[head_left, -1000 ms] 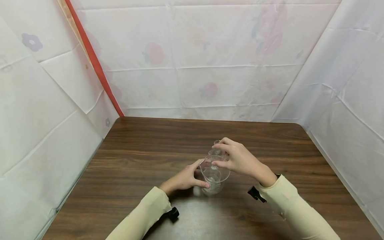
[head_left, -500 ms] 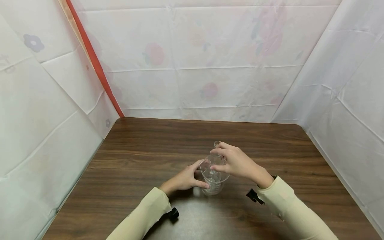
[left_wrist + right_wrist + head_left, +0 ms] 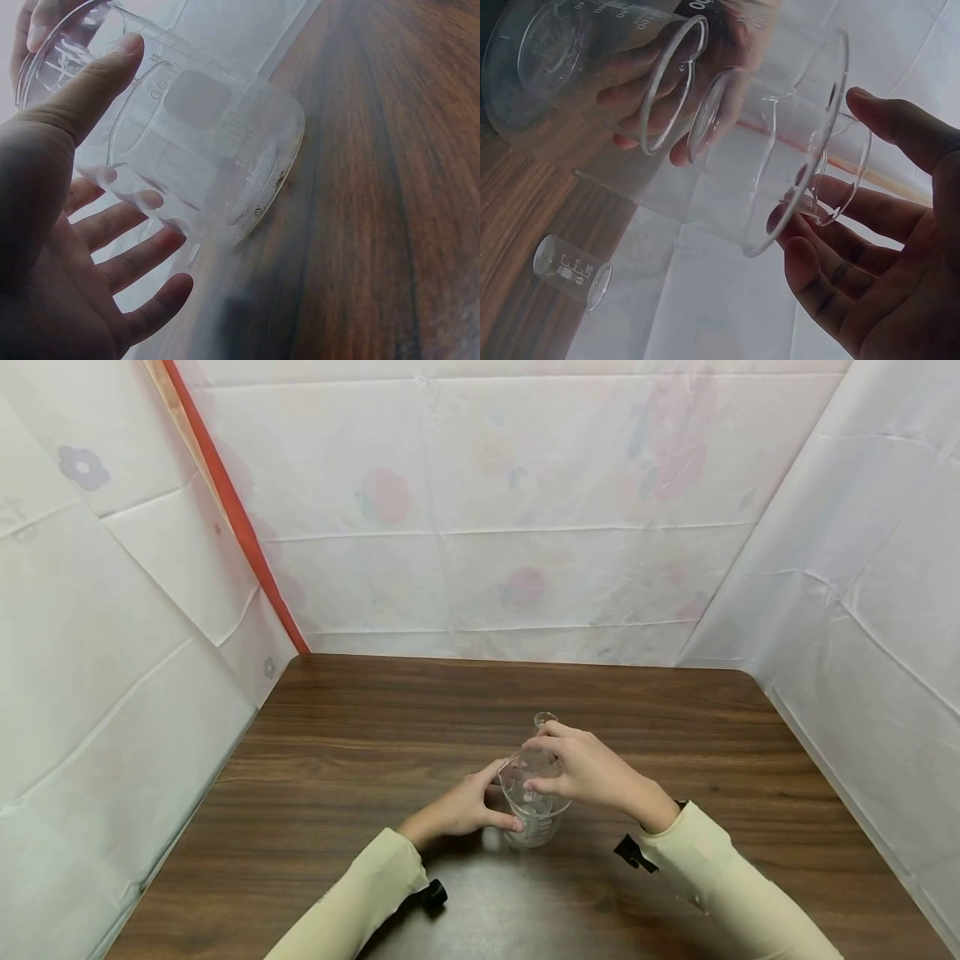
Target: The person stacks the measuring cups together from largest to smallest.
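A large clear glass beaker (image 3: pixel 537 828) stands upright on the table. My left hand (image 3: pixel 459 803) holds its left side, with the thumb near me and the fingers round the far side. Down inside it sits a smaller beaker (image 3: pixel 551 52). My right hand (image 3: pixel 594 774) grips another beaker (image 3: pixel 860 169) near its rim, thumb on one side and fingers on the other. Most of this held beaker is within the large one, its base just above the inner beaker's rim. Behind the right hand stands a tiny beaker (image 3: pixel 544 719), partly hidden by the fingers in the head view.
The dark wood-grain table (image 3: pixel 360 718) reaches back to a white printed cloth (image 3: pixel 465 577). More white cloth hangs on both sides, and a red strip (image 3: pixel 236 510) runs down the left corner. A black wrist mount (image 3: pixel 432 895) sits below the left wrist.
My right hand has come down and slightly nearer, lowering its beaker deeper into the large one. The left hand and the large beaker have stayed in place.
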{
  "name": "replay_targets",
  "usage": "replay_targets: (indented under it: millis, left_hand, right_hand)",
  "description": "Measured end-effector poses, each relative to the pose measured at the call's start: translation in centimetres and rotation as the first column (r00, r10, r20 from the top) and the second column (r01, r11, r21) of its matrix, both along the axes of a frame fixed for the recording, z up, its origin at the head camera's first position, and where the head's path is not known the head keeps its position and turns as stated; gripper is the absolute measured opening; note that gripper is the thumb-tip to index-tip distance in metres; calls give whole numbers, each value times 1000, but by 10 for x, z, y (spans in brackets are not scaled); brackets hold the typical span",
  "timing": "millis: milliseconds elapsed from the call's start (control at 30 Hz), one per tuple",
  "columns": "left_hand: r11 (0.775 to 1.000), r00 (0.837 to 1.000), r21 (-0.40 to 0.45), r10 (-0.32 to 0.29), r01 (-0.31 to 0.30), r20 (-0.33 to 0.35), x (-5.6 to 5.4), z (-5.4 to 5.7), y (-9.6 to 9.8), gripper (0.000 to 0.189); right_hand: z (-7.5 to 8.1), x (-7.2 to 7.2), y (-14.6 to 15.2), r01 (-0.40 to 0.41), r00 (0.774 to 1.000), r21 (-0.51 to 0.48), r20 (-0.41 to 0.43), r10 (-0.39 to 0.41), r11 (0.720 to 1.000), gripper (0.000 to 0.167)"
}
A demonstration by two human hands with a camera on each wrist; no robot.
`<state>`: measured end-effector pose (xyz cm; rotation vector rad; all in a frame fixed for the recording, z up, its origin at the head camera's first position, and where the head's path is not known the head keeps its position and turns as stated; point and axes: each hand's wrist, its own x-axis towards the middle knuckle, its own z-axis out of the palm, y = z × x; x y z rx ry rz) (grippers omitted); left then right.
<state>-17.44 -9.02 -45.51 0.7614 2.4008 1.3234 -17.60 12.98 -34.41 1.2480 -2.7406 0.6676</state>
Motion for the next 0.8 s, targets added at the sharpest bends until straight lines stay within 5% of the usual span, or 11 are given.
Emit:
replay_targets:
  millis: [800]
  left_hand:
    - [1000, 1000, 25, -3, 3, 16, 1, 0, 0, 84]
  right_hand:
    - [-13, 1, -6, -33, 999, 45, 27, 32, 998, 38]
